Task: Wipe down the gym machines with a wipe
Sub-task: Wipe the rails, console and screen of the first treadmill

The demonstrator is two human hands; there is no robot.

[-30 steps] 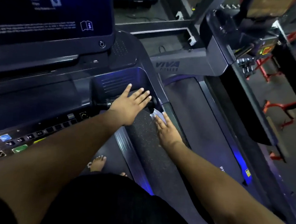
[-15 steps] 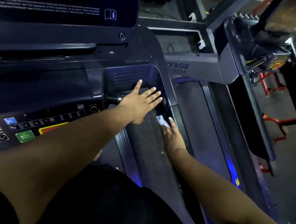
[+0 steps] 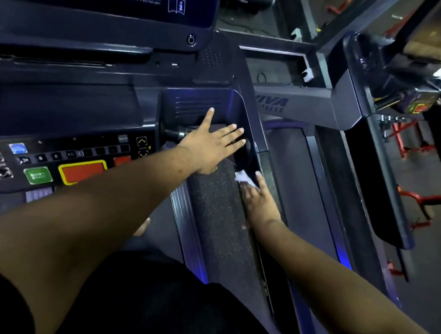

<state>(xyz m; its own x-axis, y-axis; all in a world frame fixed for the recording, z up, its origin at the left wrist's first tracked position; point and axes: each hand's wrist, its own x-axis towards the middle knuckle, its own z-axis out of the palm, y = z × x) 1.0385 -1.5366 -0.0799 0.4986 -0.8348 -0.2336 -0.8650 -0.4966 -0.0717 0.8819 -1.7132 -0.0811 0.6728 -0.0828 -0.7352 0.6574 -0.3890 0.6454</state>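
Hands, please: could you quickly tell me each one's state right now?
Left hand: open, fingers spread over the handlebar.
Right hand: open, pressing the wipe.

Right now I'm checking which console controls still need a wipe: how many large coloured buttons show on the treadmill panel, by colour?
Green rectangular start button: 1
Red rectangular button with yellow border: 1
Small red button: 1
Blue rounded button: 1
Total: 4

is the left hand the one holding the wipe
No, the white wipe is under the fingers of the right hand, while the left hand lies flat with fingers spread and no wipe under it.
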